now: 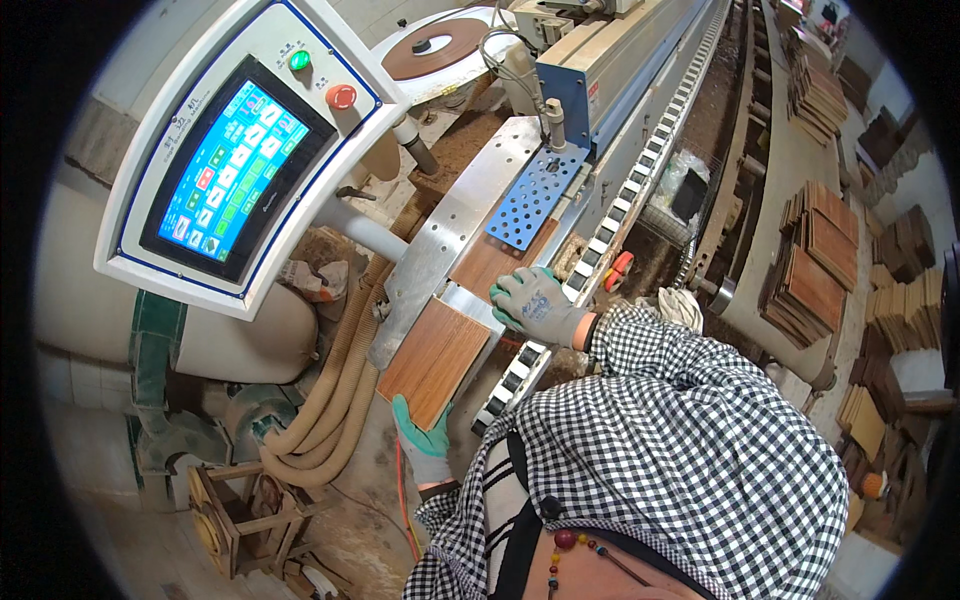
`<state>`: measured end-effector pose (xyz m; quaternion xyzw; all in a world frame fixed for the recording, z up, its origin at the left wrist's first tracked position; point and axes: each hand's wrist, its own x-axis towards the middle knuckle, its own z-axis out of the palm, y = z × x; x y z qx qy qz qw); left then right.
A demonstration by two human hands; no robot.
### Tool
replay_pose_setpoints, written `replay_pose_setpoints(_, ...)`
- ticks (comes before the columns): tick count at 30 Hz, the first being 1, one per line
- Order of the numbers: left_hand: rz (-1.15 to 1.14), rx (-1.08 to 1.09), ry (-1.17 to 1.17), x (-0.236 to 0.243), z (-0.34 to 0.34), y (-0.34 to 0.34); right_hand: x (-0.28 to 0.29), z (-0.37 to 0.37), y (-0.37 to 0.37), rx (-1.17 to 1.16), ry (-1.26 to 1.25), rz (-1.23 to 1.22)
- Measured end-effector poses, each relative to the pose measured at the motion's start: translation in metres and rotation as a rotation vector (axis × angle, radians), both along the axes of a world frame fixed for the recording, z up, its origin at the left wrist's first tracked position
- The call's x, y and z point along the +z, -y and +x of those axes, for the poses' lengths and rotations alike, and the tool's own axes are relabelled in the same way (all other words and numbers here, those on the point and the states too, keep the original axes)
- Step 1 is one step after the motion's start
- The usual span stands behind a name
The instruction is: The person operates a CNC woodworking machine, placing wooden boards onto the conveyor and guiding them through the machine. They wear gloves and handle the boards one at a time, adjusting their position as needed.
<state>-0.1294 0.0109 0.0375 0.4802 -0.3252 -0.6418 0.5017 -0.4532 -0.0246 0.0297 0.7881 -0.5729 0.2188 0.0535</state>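
Note:
My left hand (pixel 424 446), in a grey and green glove, grips the near end of a brown wood-grain board (pixel 432 368), its fingers partly hidden beneath. That board lies on the metal bed (pixel 432 262) of a machine. Ahead of it, past a short strip of bare metal, a second brown board (pixel 500 262) runs under a blue perforated plate (pixel 537 197). My right hand (pixel 540 307), gloved alike, lies with its fingers extended at the near right corner of this second board, beside the conveyor chain (pixel 618 215). Whether it touches the board or only the bed I cannot tell.
A control panel with a lit screen (pixel 238 170) overhangs the left. Ribbed hoses (pixel 335 410) hang below it. Behind stands a brown roll of edging strip (pixel 432 48). At right, a long belt conveyor (pixel 775 270) carries stacked boards (pixel 812 275); a wooden frame (pixel 245 515) stands lower left.

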Motion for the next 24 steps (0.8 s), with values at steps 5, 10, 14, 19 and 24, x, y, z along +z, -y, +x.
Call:
replay_pose_setpoints(5,0.044,0.023,-0.049,0.005,-0.004,0.0,0.001,-0.002,0.002,-0.01,-0.027,0.034)
replay_pose_setpoints(10,-0.043,0.009,0.056,0.004,-0.001,-0.003,-0.001,-0.021,0.008,-0.054,-0.056,-0.025)
replay_pose_setpoints(14,-0.223,-0.074,0.217,-0.012,0.007,-0.006,-0.003,-0.045,0.015,-0.136,-0.148,-0.071)
replay_pose_setpoints(19,-0.295,-0.169,0.315,-0.019,0.015,-0.003,-0.003,-0.083,0.026,-0.288,-0.249,0.085)
replay_pose_setpoints(24,0.032,0.005,-0.118,-0.006,0.011,-0.002,-0.008,-0.13,0.044,-0.401,-0.281,0.133)
